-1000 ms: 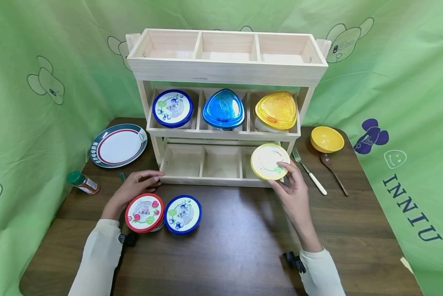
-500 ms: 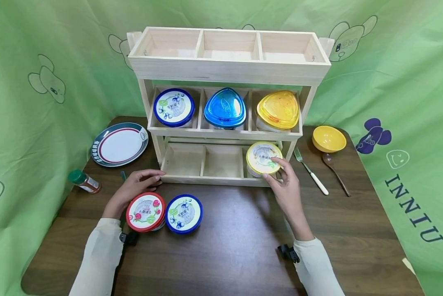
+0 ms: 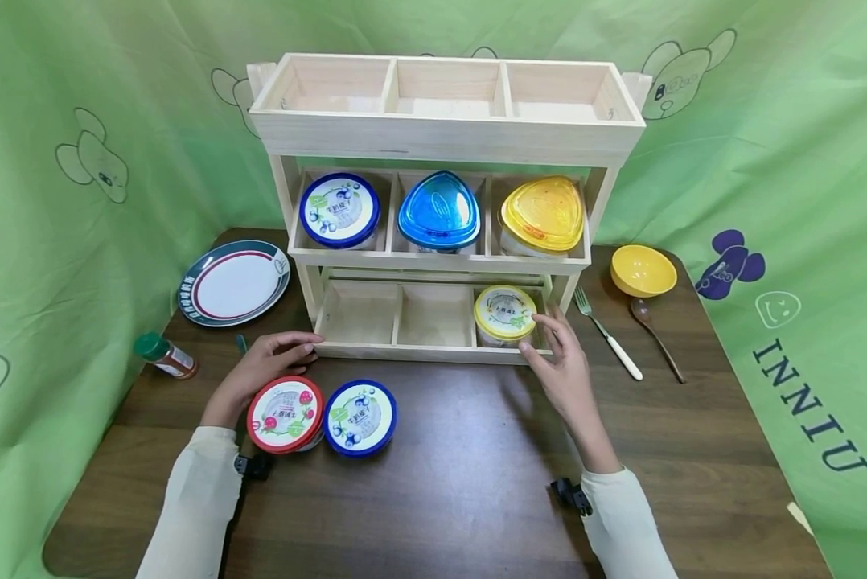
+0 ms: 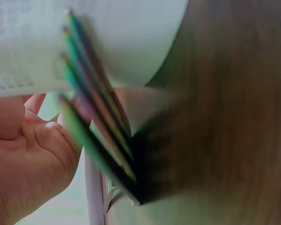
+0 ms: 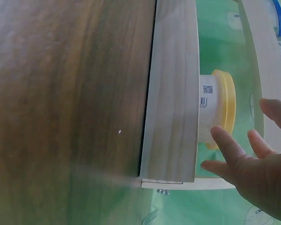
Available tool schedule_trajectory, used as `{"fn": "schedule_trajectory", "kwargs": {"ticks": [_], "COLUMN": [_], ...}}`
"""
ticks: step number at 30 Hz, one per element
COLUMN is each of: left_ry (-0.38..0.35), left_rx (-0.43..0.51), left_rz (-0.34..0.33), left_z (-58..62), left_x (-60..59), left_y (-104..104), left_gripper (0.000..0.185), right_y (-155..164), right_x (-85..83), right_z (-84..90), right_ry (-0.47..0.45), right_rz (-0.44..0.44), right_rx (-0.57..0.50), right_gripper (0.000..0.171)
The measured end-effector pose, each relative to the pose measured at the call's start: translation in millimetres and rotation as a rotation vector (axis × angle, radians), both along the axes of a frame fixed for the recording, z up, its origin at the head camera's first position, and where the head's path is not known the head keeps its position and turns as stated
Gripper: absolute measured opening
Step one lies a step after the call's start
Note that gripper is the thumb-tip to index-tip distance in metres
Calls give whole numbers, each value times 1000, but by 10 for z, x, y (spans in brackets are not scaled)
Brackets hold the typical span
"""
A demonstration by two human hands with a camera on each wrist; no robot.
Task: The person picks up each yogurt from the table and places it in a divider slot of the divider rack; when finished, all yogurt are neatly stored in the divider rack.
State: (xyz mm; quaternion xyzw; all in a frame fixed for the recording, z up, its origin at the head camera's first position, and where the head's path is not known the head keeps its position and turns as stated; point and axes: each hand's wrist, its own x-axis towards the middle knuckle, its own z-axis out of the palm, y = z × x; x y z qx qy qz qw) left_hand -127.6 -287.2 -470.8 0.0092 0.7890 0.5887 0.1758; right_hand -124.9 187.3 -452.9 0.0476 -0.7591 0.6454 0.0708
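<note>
A tub with a yellow-rimmed lid (image 3: 505,314) stands upright in the lower tier's right compartment. Beside it is my right hand (image 3: 565,360), fingers spread. In the right wrist view a finger overlaps the tub's edge (image 5: 228,103); contact cannot be told. My left hand (image 3: 265,371) rests its fingertips at the left front corner of the wooden shelf (image 3: 433,354). Just below that hand, a red-lidded tub (image 3: 285,414) and a blue-lidded tub (image 3: 360,418) stand side by side on the table. Blurred iridescent prongs (image 4: 96,108) partly cover the left hand in its wrist view.
In the middle tier sit a blue-rimmed tub (image 3: 339,211), a blue triangular-lidded container (image 3: 439,211) and a yellow-lidded one (image 3: 542,213). A plate (image 3: 234,283) and green-capped shaker (image 3: 164,355) lie left; a fork (image 3: 609,334), spoon (image 3: 654,338) and yellow bowl (image 3: 643,271) lie right.
The yellow-rimmed tub has moved left and down into the lower right compartment, carried by my right hand. That hand's fingers now stand off from the lid. My left hand has stayed put.
</note>
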Motion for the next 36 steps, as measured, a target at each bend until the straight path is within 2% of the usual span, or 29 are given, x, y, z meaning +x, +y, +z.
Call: {"fn": "schedule_trajectory", "kwargs": {"ticks": [6,11,18,23,30,36], "left_ry": [-5,-1,6,8,1,-2], "left_rx": [-9,-8,-5,-14,-19,-23], "left_rz": [3,0,-1,-1,8,11], "left_z": [-13,-5,-22,-28,-26,-26], "left_x": [-11,-20,-20,-13,-17,-12], "left_y": [-9,-11,-13,-8,-6,-16], "left_gripper": [43,42,42,41,41,41], "right_y": [28,-16,-173,-309,-527,-661], "right_x": [59,165,245,282,365,423], "right_z": [-2,19,23,-4,-47,-79], "right_ry": [0,3,103,139,122,88], "right_rz": [-59,-133,-208,-126,-17,137], "right_rx": [-11,-85,-216,-221,-190,-81], "right_gripper": [46,44,35,32,37,43]}}
